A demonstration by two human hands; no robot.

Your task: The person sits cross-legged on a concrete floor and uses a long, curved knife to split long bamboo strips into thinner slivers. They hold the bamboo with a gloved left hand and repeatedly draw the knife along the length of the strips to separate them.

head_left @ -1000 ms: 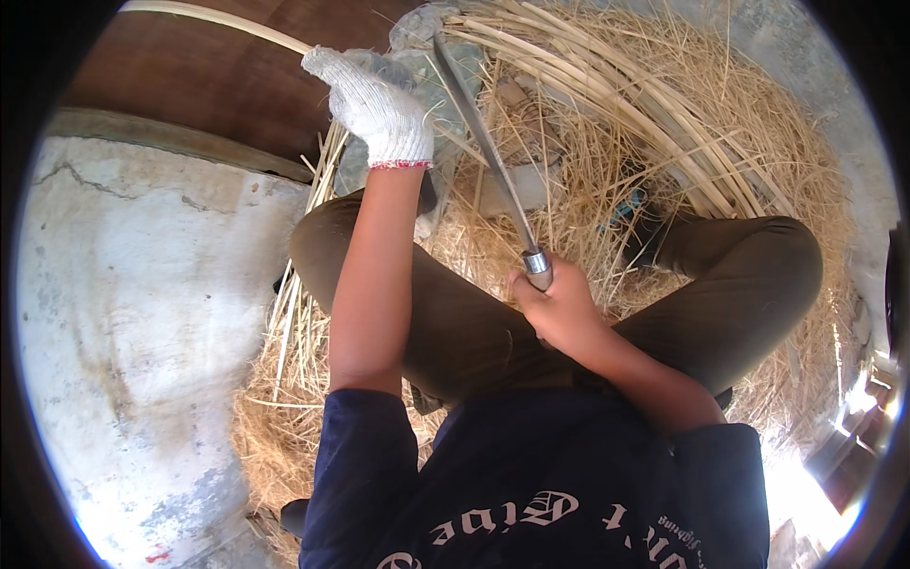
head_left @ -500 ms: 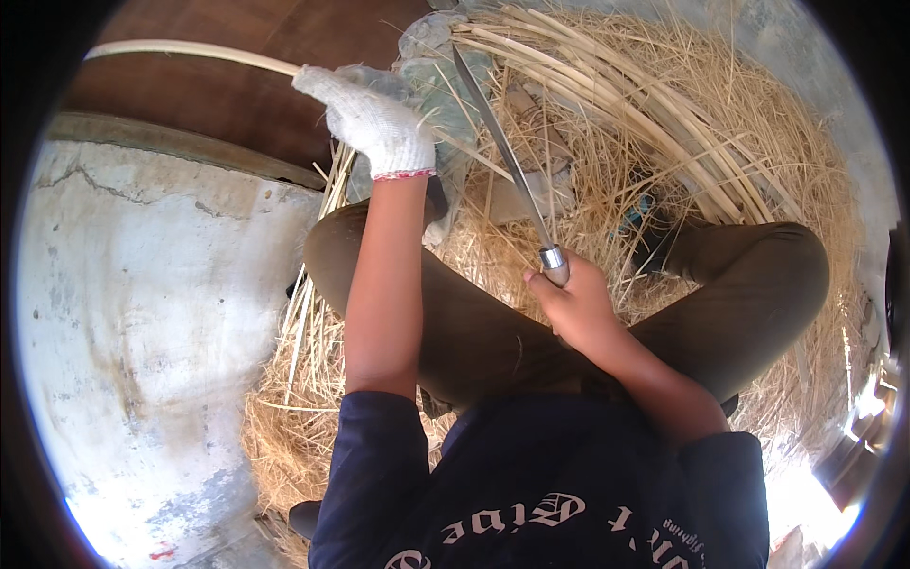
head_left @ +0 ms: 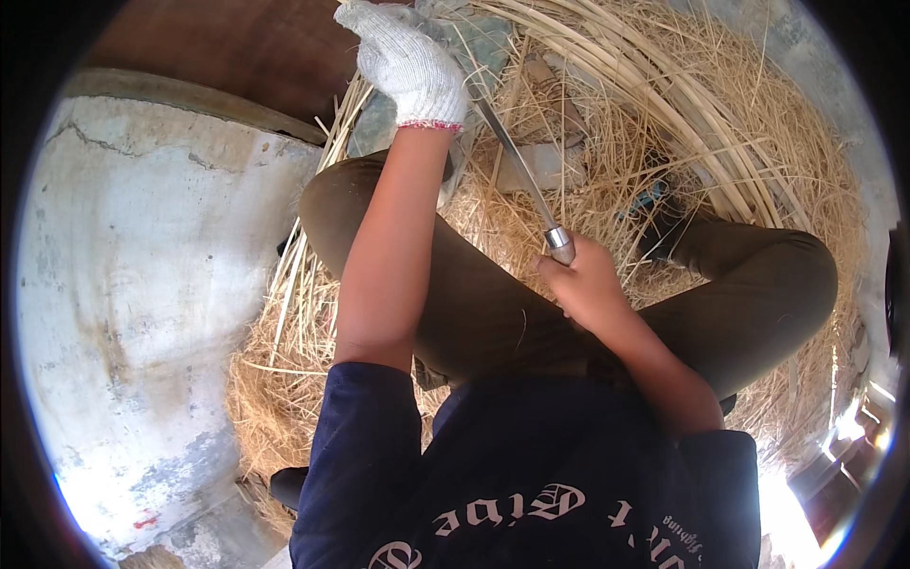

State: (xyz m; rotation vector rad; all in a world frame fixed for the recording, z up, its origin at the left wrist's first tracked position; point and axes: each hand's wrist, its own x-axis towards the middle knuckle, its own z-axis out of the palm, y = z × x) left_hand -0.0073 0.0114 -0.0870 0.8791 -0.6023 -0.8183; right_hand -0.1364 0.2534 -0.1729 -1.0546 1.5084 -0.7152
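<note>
My left hand (head_left: 412, 78), in a white knitted glove with a red-edged cuff, is reached out at the top of the view. Its fingers are closed on a pale bamboo strip, of which only a bit shows at the fingertips by the upper edge. Bare, my right hand (head_left: 590, 284) grips the handle of a long knife (head_left: 517, 156) over my lap. The narrow blade slants up and left, and its tip end passes close to the glove, partly hidden there.
Long pale strips (head_left: 697, 114) lie bunched at the far right over curly shavings (head_left: 796, 142). More strips (head_left: 301, 284) stick out beside my left knee. A flat block (head_left: 540, 169) lies between my crossed legs. A cracked whitewashed wall (head_left: 161, 284) rises on the left, beneath a brown panel (head_left: 227, 47).
My left hand has moved farther away and slightly right, taking most of the strip out of view. My right hand and the knife have barely shifted; the blade's tip end is now beside the glove.
</note>
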